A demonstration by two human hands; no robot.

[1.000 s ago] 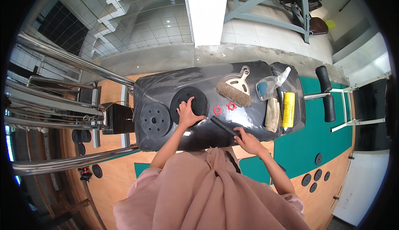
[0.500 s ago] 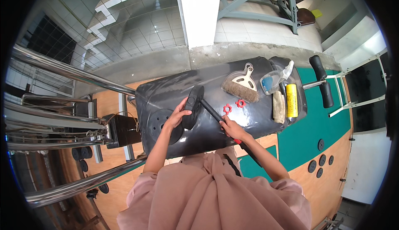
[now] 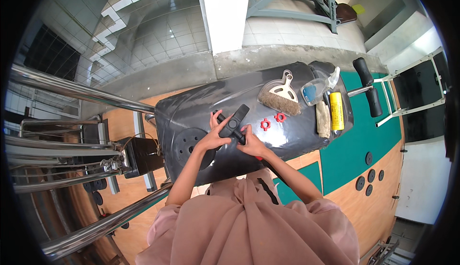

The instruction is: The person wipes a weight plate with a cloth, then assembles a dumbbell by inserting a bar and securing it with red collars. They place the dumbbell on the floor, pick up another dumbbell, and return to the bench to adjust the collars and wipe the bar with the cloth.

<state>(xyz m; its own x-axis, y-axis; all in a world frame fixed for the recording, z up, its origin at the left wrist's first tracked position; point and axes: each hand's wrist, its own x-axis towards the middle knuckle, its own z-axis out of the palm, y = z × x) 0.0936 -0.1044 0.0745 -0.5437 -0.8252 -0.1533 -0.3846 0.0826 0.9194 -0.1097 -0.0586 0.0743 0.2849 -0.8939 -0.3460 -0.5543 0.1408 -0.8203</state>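
Dumbbell bar [image 3: 232, 124] sits gripped in both your hands [image 3: 213, 138] [image 3: 252, 144] above the bench [image 3: 297, 131], red collars [image 3: 271, 121] not yet fitted.

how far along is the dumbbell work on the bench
Partway, it seems. In hand: both hands, left hand and right hand, hold a black bar with a block on it above the bench. One plate lies flat on the bench, and two red collars lie loose, so those look left to fit. The brush and spray bottle lie untouched.
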